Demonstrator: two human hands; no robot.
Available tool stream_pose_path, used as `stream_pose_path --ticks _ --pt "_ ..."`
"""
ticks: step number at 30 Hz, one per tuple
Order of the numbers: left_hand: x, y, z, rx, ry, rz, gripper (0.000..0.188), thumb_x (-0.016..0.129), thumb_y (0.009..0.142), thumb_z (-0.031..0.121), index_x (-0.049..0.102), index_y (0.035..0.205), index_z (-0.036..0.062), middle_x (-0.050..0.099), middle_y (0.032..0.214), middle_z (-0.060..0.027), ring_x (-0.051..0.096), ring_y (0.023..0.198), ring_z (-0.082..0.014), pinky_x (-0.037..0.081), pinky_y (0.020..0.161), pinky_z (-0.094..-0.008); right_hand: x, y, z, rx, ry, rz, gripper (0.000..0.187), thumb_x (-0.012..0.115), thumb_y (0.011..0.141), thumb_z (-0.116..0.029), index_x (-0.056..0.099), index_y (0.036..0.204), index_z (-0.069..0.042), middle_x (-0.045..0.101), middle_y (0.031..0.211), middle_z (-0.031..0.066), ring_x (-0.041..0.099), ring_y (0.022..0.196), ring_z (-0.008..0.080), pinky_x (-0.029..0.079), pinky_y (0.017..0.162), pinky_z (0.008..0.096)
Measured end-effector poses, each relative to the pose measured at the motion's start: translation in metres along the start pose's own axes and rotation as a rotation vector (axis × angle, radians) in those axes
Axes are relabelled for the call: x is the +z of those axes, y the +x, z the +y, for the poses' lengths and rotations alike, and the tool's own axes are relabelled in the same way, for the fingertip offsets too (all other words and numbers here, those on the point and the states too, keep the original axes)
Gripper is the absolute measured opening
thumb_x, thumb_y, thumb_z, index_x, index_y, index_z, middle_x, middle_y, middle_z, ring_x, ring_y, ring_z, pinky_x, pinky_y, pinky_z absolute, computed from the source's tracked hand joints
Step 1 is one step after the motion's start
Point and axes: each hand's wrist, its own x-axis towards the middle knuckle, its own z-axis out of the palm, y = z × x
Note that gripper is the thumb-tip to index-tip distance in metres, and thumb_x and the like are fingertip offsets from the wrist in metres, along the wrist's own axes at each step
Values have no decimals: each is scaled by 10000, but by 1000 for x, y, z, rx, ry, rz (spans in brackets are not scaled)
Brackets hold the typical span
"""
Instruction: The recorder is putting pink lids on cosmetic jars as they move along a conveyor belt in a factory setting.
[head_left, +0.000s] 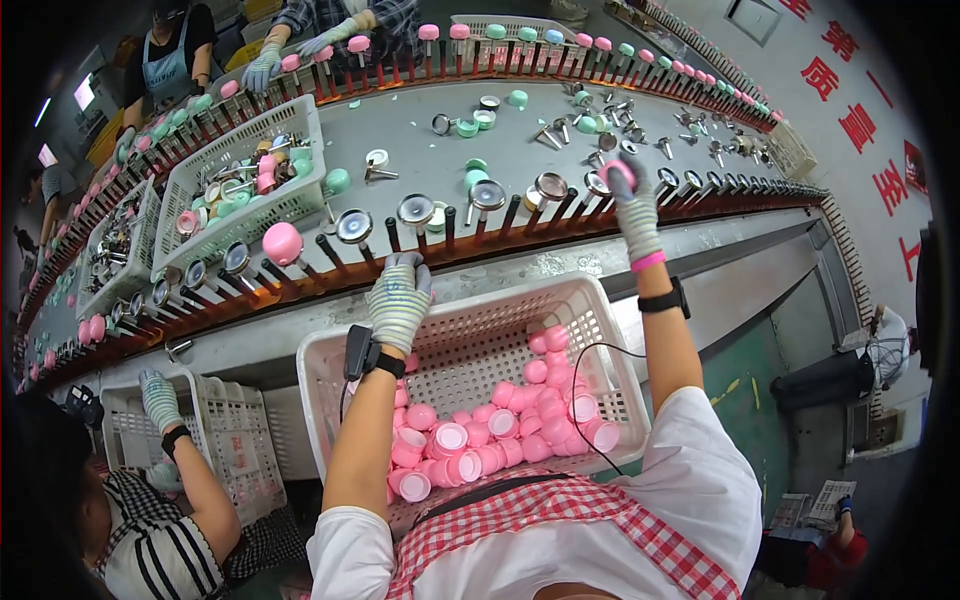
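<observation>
My right hand (637,205), in a striped, grey-tipped glove, grips a pink rounded cap (618,178) over the row of upright rods along the near rail. Beside it a round metal piece (597,184) sits on a rod. My left hand (400,300), gloved the same way, is at the near rail with its fingers bent together; what they hold, if anything, is hidden. Shiny metal discs on stems (416,210) top several rods beyond it. Below my hands a white perforated basket (310,375) holds many loose pink caps (475,433).
Rods with pink and green caps loop around the grey table (390,130). Loose metal pieces (625,115) and green caps lie on it, next to a white crate (318,150) of mixed parts. Co-workers' gloved hands (160,400) are at left and at the far side (265,65).
</observation>
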Motion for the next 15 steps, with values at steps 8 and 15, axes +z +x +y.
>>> stream_pose_path --ticks 8,15 --pt "1 -1 -2 33 -16 42 188 566 883 219 613 1019 98 620 1032 -127 634 882 -341 509 776 -444 -36 58 40 -178 -788 5 562 704 822 -312 519 1303 -87 571 1210 216 577 1085 354 469 932 406" --pt "2 2 -1 26 -9 22 192 560 888 219 614 1015 86 620 1030 -136 636 892 -340 511 778 -444 -21 50 37 -88 -832 -408 591 677 836 -346 487 1319 -65 560 1233 222 546 1143 375 435 981 406"
